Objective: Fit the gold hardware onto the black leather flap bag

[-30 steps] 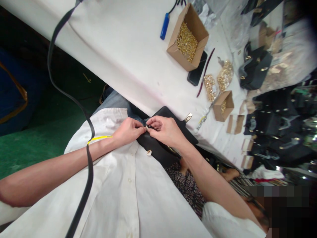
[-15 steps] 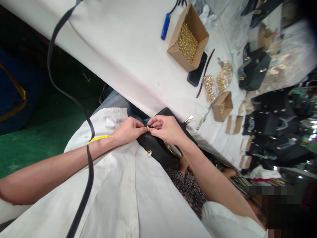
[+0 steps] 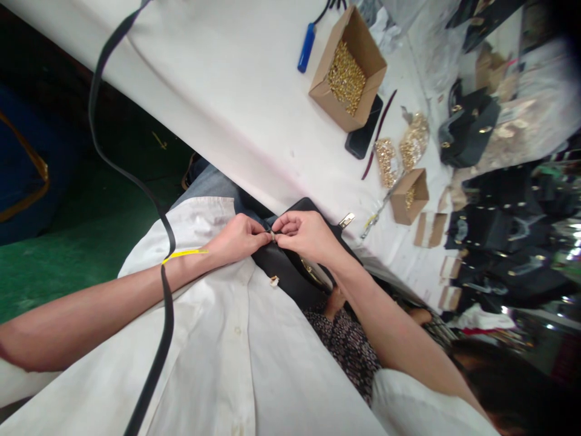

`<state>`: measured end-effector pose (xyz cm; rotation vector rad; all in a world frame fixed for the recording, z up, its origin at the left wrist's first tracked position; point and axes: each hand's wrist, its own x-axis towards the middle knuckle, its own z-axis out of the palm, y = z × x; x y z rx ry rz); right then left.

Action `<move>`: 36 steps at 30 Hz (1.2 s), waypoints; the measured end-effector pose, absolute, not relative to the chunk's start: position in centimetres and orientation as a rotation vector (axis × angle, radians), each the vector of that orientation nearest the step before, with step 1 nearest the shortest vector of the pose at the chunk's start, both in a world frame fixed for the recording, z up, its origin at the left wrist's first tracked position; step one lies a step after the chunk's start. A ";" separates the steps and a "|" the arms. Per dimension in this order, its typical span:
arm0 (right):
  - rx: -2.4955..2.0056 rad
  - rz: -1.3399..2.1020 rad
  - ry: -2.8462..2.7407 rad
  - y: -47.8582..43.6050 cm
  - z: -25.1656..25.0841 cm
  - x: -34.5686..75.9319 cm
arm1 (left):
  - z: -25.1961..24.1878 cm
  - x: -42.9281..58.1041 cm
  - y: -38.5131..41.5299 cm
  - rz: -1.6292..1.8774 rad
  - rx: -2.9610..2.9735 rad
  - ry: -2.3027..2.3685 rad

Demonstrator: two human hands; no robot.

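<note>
A black handbag (image 3: 288, 272) lies across my lap against the table edge, with a gold-coloured metal piece (image 3: 347, 220) sticking out at its far side. Over the bag, the fingertips of my left hand (image 3: 240, 239) are pinched together and meet those of my right hand (image 3: 308, 236). Between them shows a small metal fitting (image 3: 273, 236), apparently at the bag's dark strap or edge; the fingers hide most of it. Below the hands, a small gold fitting with a white wrapping (image 3: 274, 281) rests on the bag near my shirt.
On the white table (image 3: 218, 91) stand a carton of gold fittings (image 3: 347, 75), a phone (image 3: 363, 136), a blue-handled tool (image 3: 307, 48), bags of gold parts (image 3: 414, 140) and a smaller box (image 3: 408, 197). Black handbags (image 3: 469, 127) are piled at right. Another person (image 3: 499, 375) sits close by.
The camera view has shifted very slightly. Both hands stay pinched at the same spot on the bag, with hardly any visible movement of the fingers.
</note>
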<state>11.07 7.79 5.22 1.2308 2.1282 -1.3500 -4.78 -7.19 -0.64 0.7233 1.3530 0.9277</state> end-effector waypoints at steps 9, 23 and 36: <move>1.225 -1.203 2.178 7.0 5.6 10.3 | -0.8 -4.9 -7.4 0.928 0.744 1.336; 1.371 -1.217 2.235 5.4 6.4 10.9 | -0.7 -4.9 -7.5 0.949 0.708 1.293; 1.341 -1.035 2.372 4.8 7.0 11.0 | -1.0 -4.9 -7.4 0.991 0.699 1.221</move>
